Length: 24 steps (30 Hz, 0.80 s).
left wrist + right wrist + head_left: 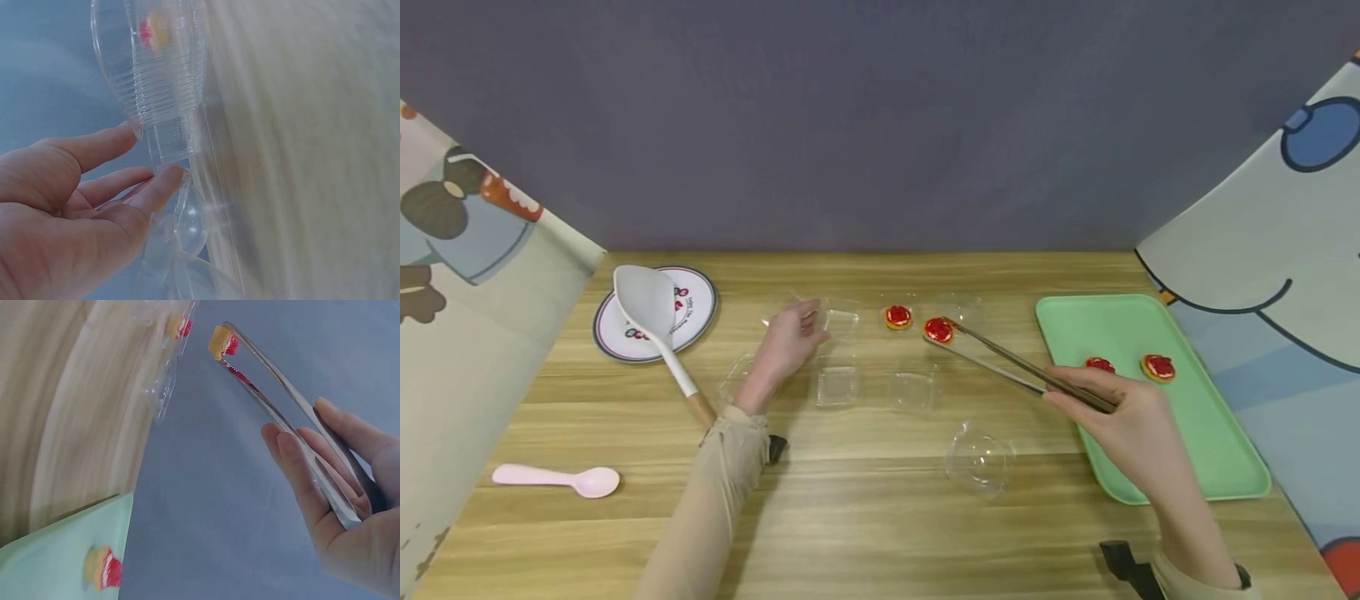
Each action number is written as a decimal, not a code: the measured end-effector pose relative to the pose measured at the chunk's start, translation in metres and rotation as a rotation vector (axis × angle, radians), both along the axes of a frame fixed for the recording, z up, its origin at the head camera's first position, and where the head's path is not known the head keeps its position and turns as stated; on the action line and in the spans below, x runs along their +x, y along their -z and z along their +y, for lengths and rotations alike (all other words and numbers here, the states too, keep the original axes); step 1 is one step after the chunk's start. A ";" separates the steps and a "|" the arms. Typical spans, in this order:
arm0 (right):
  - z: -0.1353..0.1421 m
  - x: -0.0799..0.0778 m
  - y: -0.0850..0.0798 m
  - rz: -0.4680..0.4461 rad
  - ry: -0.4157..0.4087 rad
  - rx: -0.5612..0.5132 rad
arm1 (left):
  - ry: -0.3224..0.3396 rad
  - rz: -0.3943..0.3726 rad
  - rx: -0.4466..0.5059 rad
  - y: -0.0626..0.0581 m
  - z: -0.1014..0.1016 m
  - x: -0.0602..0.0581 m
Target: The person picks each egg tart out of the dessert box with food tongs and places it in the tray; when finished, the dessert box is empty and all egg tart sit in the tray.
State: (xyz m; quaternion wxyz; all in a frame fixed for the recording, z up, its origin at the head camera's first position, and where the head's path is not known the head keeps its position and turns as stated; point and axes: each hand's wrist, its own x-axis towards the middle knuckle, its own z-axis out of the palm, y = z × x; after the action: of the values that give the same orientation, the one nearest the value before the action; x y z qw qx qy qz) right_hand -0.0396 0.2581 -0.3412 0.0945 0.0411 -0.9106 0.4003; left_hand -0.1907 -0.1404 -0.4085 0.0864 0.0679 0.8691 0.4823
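Observation:
My right hand (1131, 425) grips long metal tweezers (1015, 360). Between their tips is a mini tart (938, 330) with a fluted yellow shell and red-and-white topping, raised off the table in the right wrist view. A second mini tart (898, 317) sits in a clear plastic container, just left of the held one. My left hand (790, 340) is among the clear containers at centre left, beside one clear container (842, 318). In the left wrist view its thumb and fingers (165, 187) are extended and apart, fingertips right at the clear plastic edges.
On the right lies a green tray (1195, 458) with two mini tarts (1159, 367). Several clear containers (837, 385) and a clear lid (979, 460) stand mid-table. At left, a white ladle (651, 304) rests on a plate (703, 304), with a pink spoon (557, 478) nearer.

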 end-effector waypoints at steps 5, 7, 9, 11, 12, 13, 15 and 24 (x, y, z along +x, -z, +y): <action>0.013 0.017 0.001 -0.079 0.090 -0.014 | 0.000 0.006 -0.002 0.000 0.001 -0.001; 0.020 0.026 0.001 -0.142 0.132 -0.032 | -0.001 0.012 -0.005 0.000 0.001 -0.001; 0.026 0.036 0.001 -0.213 0.174 -0.055 | 0.002 0.018 -0.008 0.000 0.002 -0.001; 0.032 0.046 0.001 -0.252 0.217 -0.062 | 0.004 0.022 -0.009 0.000 0.002 -0.001; 0.035 0.051 0.002 -0.268 0.238 -0.057 | 0.005 0.025 -0.010 0.000 0.003 -0.001; 0.038 0.055 0.002 -0.271 0.261 -0.045 | 0.007 0.027 -0.009 0.000 0.003 -0.001; 0.043 0.064 0.005 -0.271 0.300 -0.003 | 0.007 0.031 -0.006 0.000 0.002 -0.001; 0.072 0.090 0.014 -0.384 0.365 0.088 | 0.001 0.006 0.023 0.000 -0.001 0.002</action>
State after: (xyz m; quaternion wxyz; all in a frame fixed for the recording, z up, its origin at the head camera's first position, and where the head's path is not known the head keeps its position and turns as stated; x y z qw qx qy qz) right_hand 0.0503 0.3303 -0.3551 -0.0111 -0.1966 -0.9207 0.3370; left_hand -0.1886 -0.1414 -0.4085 0.0833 0.0710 0.8636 0.4922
